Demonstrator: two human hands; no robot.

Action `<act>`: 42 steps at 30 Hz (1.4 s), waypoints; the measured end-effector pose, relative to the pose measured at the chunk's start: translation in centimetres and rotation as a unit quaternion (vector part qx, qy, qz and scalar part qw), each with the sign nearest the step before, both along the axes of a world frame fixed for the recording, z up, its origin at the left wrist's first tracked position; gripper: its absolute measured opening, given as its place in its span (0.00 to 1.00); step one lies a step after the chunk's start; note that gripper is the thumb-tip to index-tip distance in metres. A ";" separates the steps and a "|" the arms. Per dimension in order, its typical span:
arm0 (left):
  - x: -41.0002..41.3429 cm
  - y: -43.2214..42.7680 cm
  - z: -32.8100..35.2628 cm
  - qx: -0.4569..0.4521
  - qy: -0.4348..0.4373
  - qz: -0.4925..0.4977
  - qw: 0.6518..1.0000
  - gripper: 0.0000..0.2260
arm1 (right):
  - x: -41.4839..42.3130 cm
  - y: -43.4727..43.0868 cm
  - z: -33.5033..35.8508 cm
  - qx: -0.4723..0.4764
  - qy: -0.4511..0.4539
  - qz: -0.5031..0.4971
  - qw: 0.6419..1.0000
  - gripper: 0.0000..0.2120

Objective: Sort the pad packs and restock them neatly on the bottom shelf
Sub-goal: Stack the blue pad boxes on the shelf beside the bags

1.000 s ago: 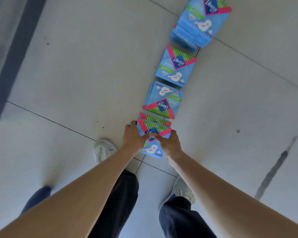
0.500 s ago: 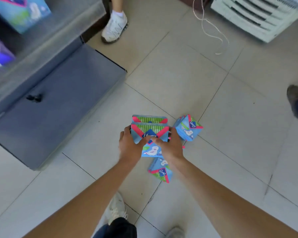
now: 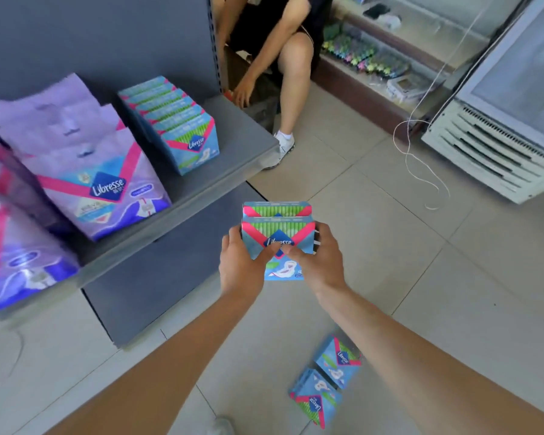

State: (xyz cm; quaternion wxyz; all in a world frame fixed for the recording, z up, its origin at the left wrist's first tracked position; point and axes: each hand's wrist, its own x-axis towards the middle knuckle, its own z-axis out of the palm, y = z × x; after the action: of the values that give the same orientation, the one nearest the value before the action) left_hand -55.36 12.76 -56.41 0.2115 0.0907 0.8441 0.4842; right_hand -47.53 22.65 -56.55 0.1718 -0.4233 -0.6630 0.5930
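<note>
I have a small stack of blue pad packs (image 3: 277,229) held in both hands, in front of the shelf (image 3: 233,158).

My left hand (image 3: 241,262) and right hand (image 3: 322,262) grip the stack from either side. The fingers (image 3: 324,233) curl round its edges and both thumbs press on the front pack. I can see two packs, upright, one behind the other, held above the floor (image 3: 390,246) near the shelf's front corner. On the shelf, a row of matching blue packs (image 3: 176,120) stands upright, with purple packs (image 3: 85,171) to its left. Two more blue packs (image 3: 338,361) lie on the floor just beside each other, under my right forearm. Another person's leg (image 3: 292,73) shows beyond the shelf end. A white cooler (image 3: 500,146) stands at the right with a loose cord (image 3: 421,158) on the floor near it.
</note>
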 end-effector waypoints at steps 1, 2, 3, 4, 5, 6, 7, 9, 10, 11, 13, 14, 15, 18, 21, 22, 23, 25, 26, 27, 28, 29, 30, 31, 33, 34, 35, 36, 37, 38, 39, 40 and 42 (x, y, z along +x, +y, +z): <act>-0.5 0.3 0.6 0.002 0.003 0.010 1.000 0.23 | -0.8 0.5 0.8 0.005 0.008 0.013 1.000 0.25; -1.0 0.6 1.3 0.006 0.006 0.017 1.000 0.24 | -1.6 1.1 1.3 0.015 0.014 0.026 0.999 0.27; -1.4 1.0 1.7 0.008 0.007 0.027 1.000 0.24 | -2.2 1.7 1.8 0.023 0.017 0.040 0.999 0.28; -1.9 1.3 2.1 0.011 0.011 0.040 0.999 0.25 | -2.8 2.3 2.1 0.030 0.018 0.055 0.998 0.29; -2.3 1.7 2.5 0.015 0.015 0.051 0.998 0.25 | -3.5 2.8 2.4 0.037 0.023 0.068 0.997 0.30; -2.5 2.1 2.8 0.016 0.015 0.065 0.998 0.24 | -4.0 3.4 2.5 0.045 0.024 0.083 0.995 0.31; -2.8 2.4 3.0 0.017 0.014 0.081 0.997 0.24 | -4.6 3.8 2.7 0.052 0.023 0.100 0.993 0.31; -3.2 3.3 3.3 0.013 0.014 0.101 0.995 0.22 | -5.6 4.9 2.9 0.068 0.025 0.122 0.990 0.29; -3.4 3.6 3.4 0.009 0.014 0.116 0.993 0.22 | -6.1 5.3 3.1 0.072 0.023 0.135 0.988 0.29; -3.6 4.0 3.6 0.011 0.013 0.129 0.992 0.21 | -6.7 5.8 3.2 0.077 0.025 0.146 0.986 0.29; -4.6 4.9 3.7 0.017 0.017 0.145 0.989 0.21 | -8.1 7.0 3.4 0.090 0.031 0.166 0.981 0.30; -5.2 5.3 3.8 0.018 0.019 0.154 0.988 0.21 | -8.9 7.5 3.5 0.094 0.032 0.177 0.979 0.30; -6.0 5.6 3.7 0.019 0.022 0.161 0.986 0.22 | -9.8 7.9 3.4 0.096 0.034 0.184 0.978 0.31; -8.6 6.3 3.4 0.021 0.030 0.177 0.983 0.23 | -12.8 8.6 2.8 0.097 0.037 0.201 0.974 0.30; -11.9 6.4 2.8 0.027 0.042 0.185 0.981 0.23 | -16.5 8.9 2.0 0.105 0.034 0.221 0.969 0.27; -13.1 6.4 2.5 0.027 0.046 0.189 0.980 0.23 | -17.8 9.0 1.7 0.107 0.035 0.227 0.967 0.26; -14.1 6.4 2.2 0.025 0.051 0.195 0.979 0.23 | -19.2 9.0 1.5 0.107 0.035 0.234 0.966 0.26; -16.1 6.2 1.5 0.025 0.058 0.213 0.975 0.24 | -21.7 8.9 1.0 0.105 0.037 0.255 0.960 0.26; -17.0 6.1 1.2 0.027 0.059 0.222 0.973 0.24 | -22.7 8.7 0.6 0.103 0.036 0.266 0.958 0.26; -17.8 6.0 0.8 0.029 0.057 0.228 0.972 0.25 | -23.7 8.5 0.3 0.103 0.036 0.273 0.956 0.25; -18.4 5.8 0.4 0.030 0.055 0.231 0.971 0.25 | -24.6 8.4 0.0 0.104 0.037 0.277 0.954 0.26; -19.0 5.6 0.0 0.028 0.056 0.233 0.970 0.25 | -25.2 8.2 -0.4 0.108 0.039 0.281 0.953 0.26; -19.4 5.5 -0.3 0.025 0.061 0.233 0.970 0.26 | -25.8 8.0 -0.7 0.111 0.043 0.284 0.952 0.27; -19.8 5.3 -0.6 0.025 0.069 0.232 0.970 0.26 | -26.2 7.8 -1.0 0.114 0.046 0.285 0.951 0.28; -20.4 5.0 -1.0 0.029 0.083 0.225 0.970 0.26 | -26.9 7.7 -1.6 0.123 0.052 0.284 0.949 0.29; -20.7 5.0 -1.2 0.029 0.086 0.221 0.971 0.27 | -27.2 7.6 -2.0 0.128 0.053 0.284 0.949 0.29; -20.9 4.9 -1.4 0.026 0.088 0.215 0.972 0.27 | -27.4 7.6 -2.3 0.134 0.053 0.282 0.948 0.29; -21.0 4.9 -1.5 0.021 0.086 0.209 0.974 0.27 | -27.5 7.6 -2.6 0.141 0.052 0.281 0.948 0.29; -21.1 4.8 -1.8 0.013 0.081 0.204 0.975 0.27 | -27.6 7.6 -2.9 0.148 0.048 0.280 0.947 0.29; -21.2 4.8 -2.0 0.006 0.075 0.201 0.977 0.27 | -27.7 7.6 -3.2 0.153 0.046 0.279 0.947 0.29; -21.2 4.7 -2.2 -0.002 0.070 0.199 0.977 0.27 | -27.7 7.6 -3.4 0.155 0.043 0.278 0.947 0.29; -21.2 4.7 -2.4 -0.009 0.066 0.199 0.978 0.27 | -27.8 7.6 -3.5 0.154 0.042 0.278 0.947 0.29; -21.2 4.7 -2.4 -0.016 0.060 0.205 0.977 0.27 | -28.1 7.6 -3.6 0.152 0.038 0.285 0.946 0.28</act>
State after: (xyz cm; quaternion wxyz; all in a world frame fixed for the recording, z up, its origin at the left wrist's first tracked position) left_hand -76.59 17.45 -58.82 0.0577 -0.0590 0.8637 0.4972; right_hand -75.60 30.28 -60.12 0.0824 -0.1625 -0.8312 0.5253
